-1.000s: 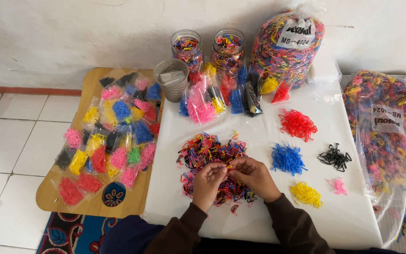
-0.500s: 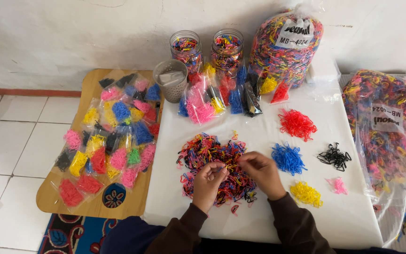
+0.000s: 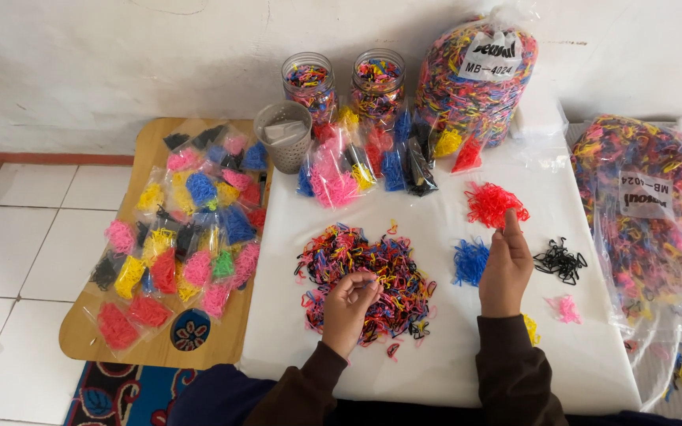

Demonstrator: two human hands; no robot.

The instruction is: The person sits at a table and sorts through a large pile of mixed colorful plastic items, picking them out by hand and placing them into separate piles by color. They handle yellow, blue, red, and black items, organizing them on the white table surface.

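A heap of mixed-colour small rubber bands (image 3: 365, 272) lies on the white table (image 3: 444, 363). My left hand (image 3: 349, 304) rests on the heap, fingers curled and pinching a few bands. My right hand (image 3: 505, 268) reaches away from the heap, its closed fingertips touching the lower edge of a red pile (image 3: 492, 202). Whether it holds a band is hidden. Sorted piles lie around it: blue (image 3: 469, 260), black (image 3: 560, 260), pink (image 3: 566, 308), and yellow (image 3: 530, 329) half hidden by my sleeve.
At the back stand two jars of bands (image 3: 308, 81), a grey cup (image 3: 284, 136), several small filled packets (image 3: 361, 162) and a big sack of bands (image 3: 475, 79). Another sack (image 3: 641, 205) lies right. A wooden board (image 3: 155, 142) with colour packets sits left over the tiled floor.
My right hand has left the mixed heap and moved up and to the right to the red pile. My left hand has stayed on the heap.
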